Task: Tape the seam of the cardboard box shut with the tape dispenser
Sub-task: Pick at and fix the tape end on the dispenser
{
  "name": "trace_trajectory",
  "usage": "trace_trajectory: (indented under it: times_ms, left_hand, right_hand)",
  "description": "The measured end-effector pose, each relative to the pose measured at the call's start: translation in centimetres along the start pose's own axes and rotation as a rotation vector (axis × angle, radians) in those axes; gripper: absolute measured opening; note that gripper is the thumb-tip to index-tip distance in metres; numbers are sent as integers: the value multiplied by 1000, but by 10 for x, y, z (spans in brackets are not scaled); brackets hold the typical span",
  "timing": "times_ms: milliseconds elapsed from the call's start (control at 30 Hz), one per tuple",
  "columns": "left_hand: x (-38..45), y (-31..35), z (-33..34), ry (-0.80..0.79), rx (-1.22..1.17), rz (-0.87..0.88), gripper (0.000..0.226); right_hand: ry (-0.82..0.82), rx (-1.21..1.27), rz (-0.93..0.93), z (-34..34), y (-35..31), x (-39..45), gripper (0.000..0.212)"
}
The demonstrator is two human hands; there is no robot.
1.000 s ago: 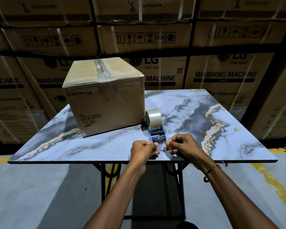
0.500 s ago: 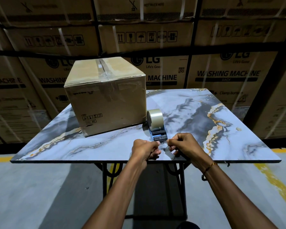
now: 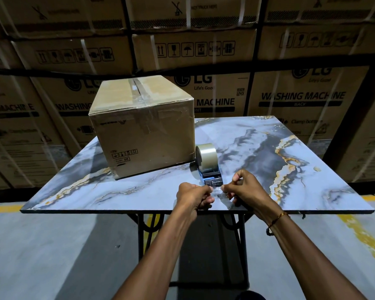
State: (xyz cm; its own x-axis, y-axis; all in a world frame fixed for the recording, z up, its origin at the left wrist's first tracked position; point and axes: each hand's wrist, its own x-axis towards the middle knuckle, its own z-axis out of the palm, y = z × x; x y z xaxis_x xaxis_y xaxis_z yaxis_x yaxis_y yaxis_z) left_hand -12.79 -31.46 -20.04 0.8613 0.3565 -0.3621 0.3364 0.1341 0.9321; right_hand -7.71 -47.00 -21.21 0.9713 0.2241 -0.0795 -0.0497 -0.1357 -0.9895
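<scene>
Compared with half a second ago, the right hand (image 3: 245, 190) is raised slightly, and the clear strip of tape (image 3: 217, 190) is still pinched between it and the left hand (image 3: 193, 195), both closed on its end. The strip is drawn from the blue tape dispenser (image 3: 210, 168) (a clear roll on top), which stands on the grey marbled desk (image 3: 312, 169) just beside the brown cardboard box (image 3: 142, 128). The box's top seam already carries glossy tape. On the stacked cartons (image 3: 301, 98) behind, "LG" and "WASHING MACHINE" are read.
</scene>
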Motion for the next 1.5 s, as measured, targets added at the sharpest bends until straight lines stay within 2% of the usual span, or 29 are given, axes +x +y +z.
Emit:
trace_trajectory:
  times_ms: [233, 367, 600, 700, 867, 1067, 1233, 1500]
  left_hand:
    - [-3, 0, 2, 8, 16, 6, 29]
    - [-3, 0, 2, 0, 32, 6, 21]
    - [4, -5, -7, -28, -86, -21, 7]
    - [7, -5, -7, -51, -129, -1, 18]
    - [6, -2, -2, -104, -40, 1, 38]
    - [9, -1, -5, -123, -49, -21, 40]
    - [8, 0, -6, -146, -41, -14, 42]
    - [11, -3, -6, -158, -25, -13, 41]
  right_hand:
    - [-49, 7, 8, -2, 0, 1, 43]
    - [-70, -27, 9, -1, 1, 1, 42]
    - [-89, 8, 27, -7, 1, 1, 37]
    - [-90, 11, 39, -6, 2, 2, 36]
    - [-84, 39, 45, -7, 1, 2, 35]
    - [-36, 116, 52, -8, -1, 0, 27]
    - [-110, -9, 51, 0, -5, -4, 39]
    - [-112, -51, 60, 3, -6, -4, 43]
